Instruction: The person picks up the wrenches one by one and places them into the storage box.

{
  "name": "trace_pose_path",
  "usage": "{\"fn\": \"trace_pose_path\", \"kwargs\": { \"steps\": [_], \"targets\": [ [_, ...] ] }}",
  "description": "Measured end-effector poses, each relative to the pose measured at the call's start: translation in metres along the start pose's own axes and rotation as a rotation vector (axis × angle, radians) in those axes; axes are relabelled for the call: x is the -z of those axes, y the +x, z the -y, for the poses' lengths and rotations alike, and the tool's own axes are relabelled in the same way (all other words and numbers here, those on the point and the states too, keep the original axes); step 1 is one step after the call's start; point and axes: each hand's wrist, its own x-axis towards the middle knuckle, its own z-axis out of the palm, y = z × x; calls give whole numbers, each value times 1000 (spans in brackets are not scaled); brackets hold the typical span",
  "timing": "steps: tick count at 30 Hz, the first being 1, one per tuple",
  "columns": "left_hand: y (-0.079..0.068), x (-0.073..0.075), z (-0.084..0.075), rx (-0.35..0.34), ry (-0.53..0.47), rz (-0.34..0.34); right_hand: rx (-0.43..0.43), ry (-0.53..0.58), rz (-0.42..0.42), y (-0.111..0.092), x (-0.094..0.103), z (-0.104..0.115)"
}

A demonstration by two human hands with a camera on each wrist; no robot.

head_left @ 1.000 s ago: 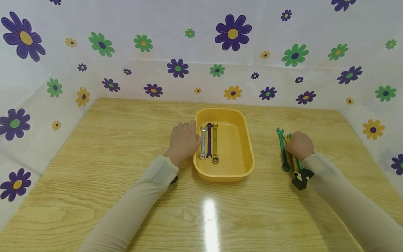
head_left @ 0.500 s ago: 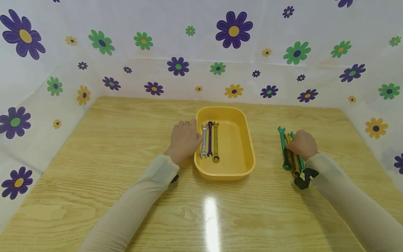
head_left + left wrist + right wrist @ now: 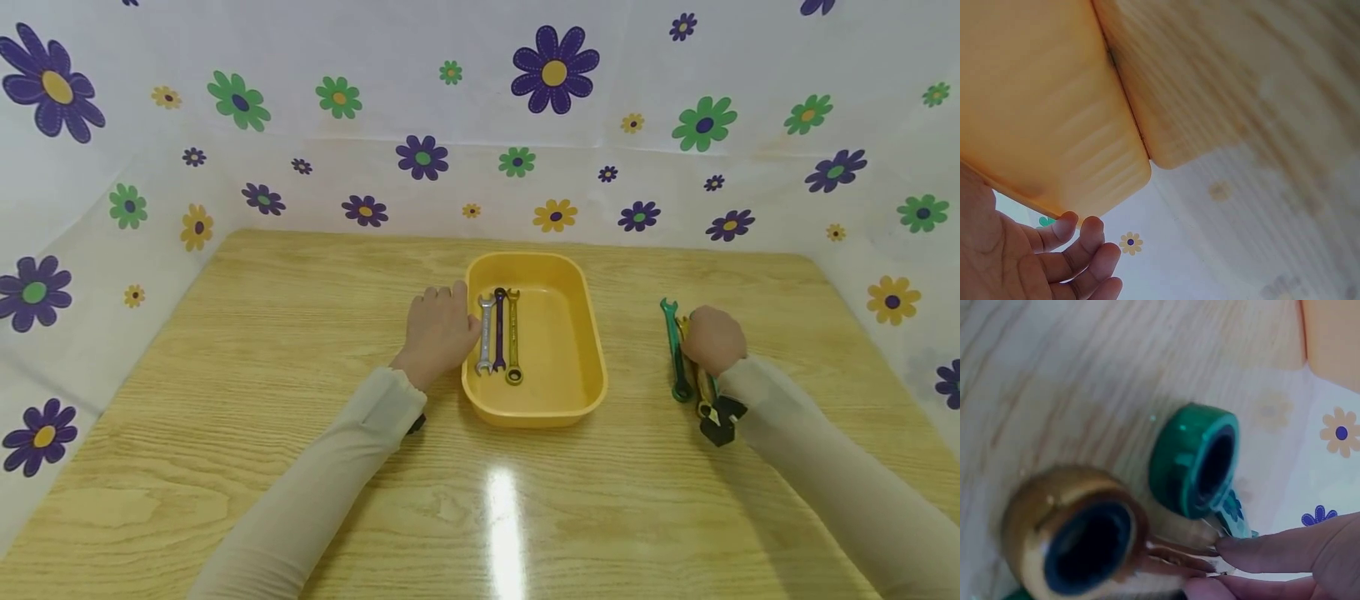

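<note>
A yellow plastic tray stands mid-table. Along its left side lie a silver wrench, a purple wrench and a gold wrench. My left hand holds the tray's left rim, thumb over the edge and fingers outside, seen in the left wrist view below the rim. Right of the tray, my right hand pinches the shank of another gold wrench between thumb and finger. Beside it on the left lies a green wrench. A second green wrench is mostly hidden under the right hand.
The wooden table extends around the tray and wrenches. A white flowered cloth hangs behind it and at both sides. A black wrist mount sits under the right sleeve, close over the wrench ends.
My right hand has shifted slightly left over the wrenches and now covers the second green wrench's upper end. My left hand and the tray have stayed in place.
</note>
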Motion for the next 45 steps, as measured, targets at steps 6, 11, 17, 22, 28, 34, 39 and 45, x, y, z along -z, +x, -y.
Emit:
{"fn": "trace_pose_path", "kwargs": {
  "steps": [6,11,17,22,28,34,39,45],
  "targets": [
    [0,0,0,-8,2,-9,22,-19,41,-3,3,-1],
    [0,0,0,-11,0,-17,-2,-29,35,-2,1,3],
    [0,0,1,-8,5,-12,-53,-47,57,0,-1,8],
    [0,1,1,-4,3,-12,-71,35,48,-2,0,5],
    [1,-1,2,-9,-1,-2,-87,101,41,-5,0,-3],
    [1,-2,1,-15,-13,0,-135,130,85,-6,3,-7],
    [0,0,1,-23,-22,-15,-134,144,101,-4,3,-9],
    [0,-1,2,-24,-21,-17,-95,191,98,-3,10,-9]
  ]
}}
